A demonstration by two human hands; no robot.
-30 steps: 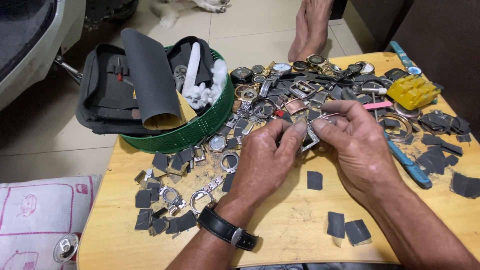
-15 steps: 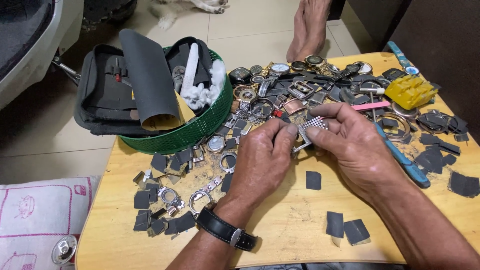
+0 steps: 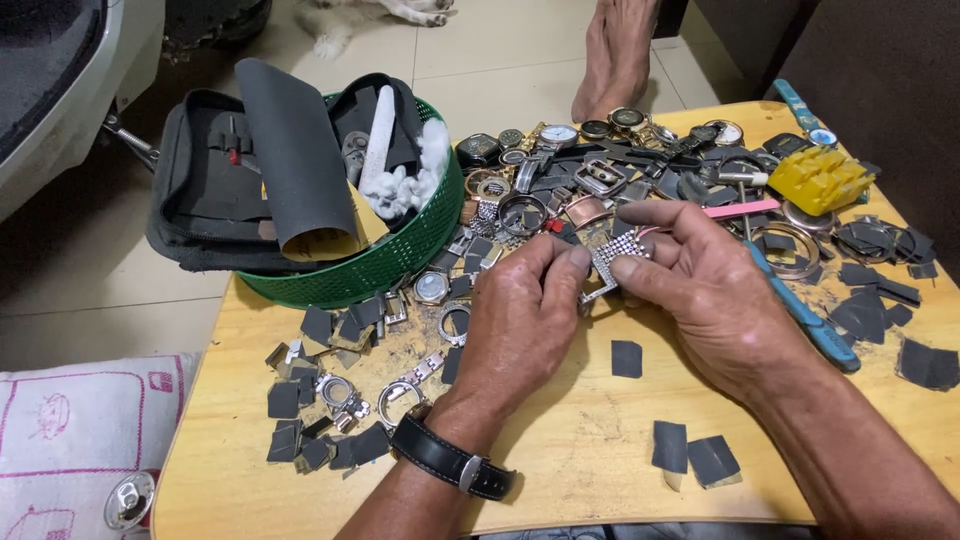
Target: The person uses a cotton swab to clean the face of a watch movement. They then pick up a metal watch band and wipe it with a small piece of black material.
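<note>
At frame centre, both hands [image 3: 620,300] pinch the metal band [image 3: 610,262] in their fingers [image 3: 575,262]; best kept steady over the desk [image 3: 560,450].

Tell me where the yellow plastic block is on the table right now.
In the head view the yellow plastic block sits at the far right of the wooden table, beyond the right hand, beside the pile of watch parts and near a blue-handled tool.

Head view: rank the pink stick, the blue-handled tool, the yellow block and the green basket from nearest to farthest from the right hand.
1. Blue-handled tool, right beside the right hand, on its outer side.
2. Pink stick, just beyond the fingertips.
3. Yellow block, far right corner of the wooden table.
4. Green basket, far left, past the left hand.
</note>
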